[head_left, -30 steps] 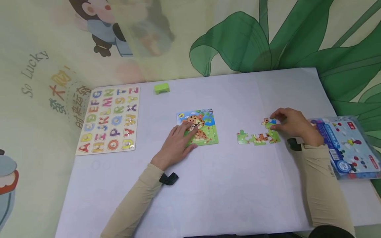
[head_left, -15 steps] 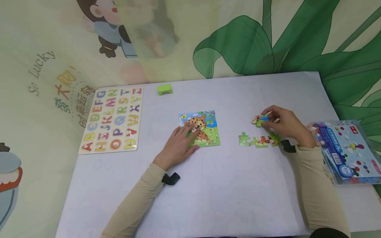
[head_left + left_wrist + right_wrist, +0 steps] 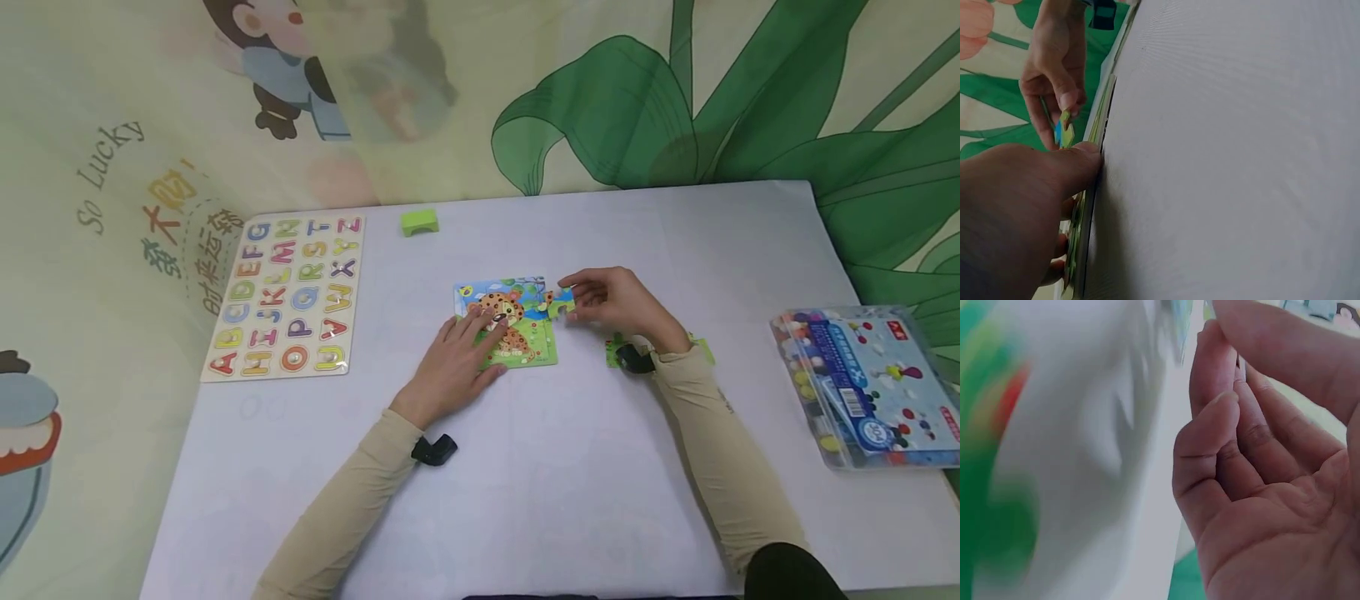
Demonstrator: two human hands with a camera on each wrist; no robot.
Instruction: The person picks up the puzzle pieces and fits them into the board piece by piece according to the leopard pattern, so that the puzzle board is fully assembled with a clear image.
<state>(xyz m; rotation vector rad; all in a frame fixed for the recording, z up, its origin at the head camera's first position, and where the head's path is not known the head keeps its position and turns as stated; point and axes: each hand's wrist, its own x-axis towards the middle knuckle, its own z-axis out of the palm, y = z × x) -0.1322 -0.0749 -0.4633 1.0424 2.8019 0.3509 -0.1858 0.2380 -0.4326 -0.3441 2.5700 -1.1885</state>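
Observation:
A leopard jigsaw puzzle (image 3: pixel 536 343) lies flat at the middle of the table. My left hand (image 3: pixel 448 373) rests on its left part with the fingers extended, and covers some of the picture; in the left wrist view its thumb lies along the edge of the puzzle board (image 3: pixel 1104 112). Between thumb and fingers, my right hand (image 3: pixel 626 307) pinches a blue and green puzzle piece (image 3: pixel 561 303) by the puzzle's upper right side. From the head view I cannot tell whether the piece touches the puzzle. Loose puzzle pieces (image 3: pixel 703 348) lie under the right wrist, partly hidden.
An alphabet board (image 3: pixel 285 296) lies at the left, with a green block (image 3: pixel 419 222) near the back edge. At the right edge stands a clear plastic box (image 3: pixel 862 387) of coloured parts. A patterned wall covering (image 3: pixel 450 167) rises behind the white table (image 3: pixel 525 500).
My right hand has picked the piece up from the loose group and carried it left to the puzzle. The left hand stays on the puzzle.

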